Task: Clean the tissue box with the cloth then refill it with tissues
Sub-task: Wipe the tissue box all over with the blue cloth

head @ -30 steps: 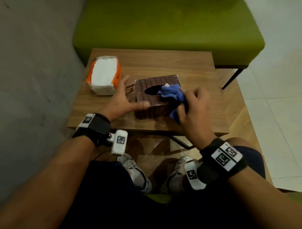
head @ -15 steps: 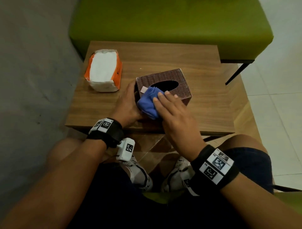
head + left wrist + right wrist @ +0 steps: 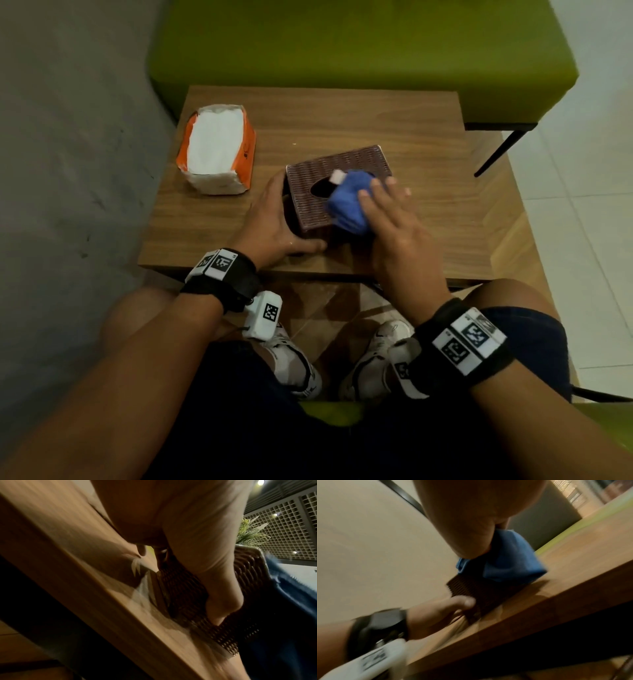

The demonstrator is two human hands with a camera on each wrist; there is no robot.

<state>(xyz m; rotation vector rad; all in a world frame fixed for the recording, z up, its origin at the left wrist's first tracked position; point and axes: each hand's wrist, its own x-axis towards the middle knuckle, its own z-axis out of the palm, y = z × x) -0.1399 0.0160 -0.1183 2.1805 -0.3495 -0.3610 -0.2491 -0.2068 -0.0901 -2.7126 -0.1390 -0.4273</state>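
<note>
A brown woven tissue box (image 3: 342, 164) stands on the wooden table (image 3: 342, 113), its oval opening partly covered. My right hand (image 3: 390, 219) presses a bunched blue cloth (image 3: 347, 202) onto the box's top and near right edge with straight fingers. My left hand (image 3: 270, 222) grips the box's near left corner, with its thumb along the front face and its fingers on the left side. In the left wrist view the thumb lies on the box's (image 3: 185, 588) weave, with the cloth (image 3: 283, 601) at the right. The right wrist view shows the cloth (image 3: 508, 561) under my palm, above the box (image 3: 471, 588).
An opened orange pack of white tissues (image 3: 219, 150) lies at the table's far left. A green bench (image 3: 359, 51) stands behind the table, and a grey wall runs along the left. My knees and shoes are below the table's near edge.
The right hand has slid the cloth from the box's near left part to its right side, past the opening. The left thumb now lies stretched along the front face.
</note>
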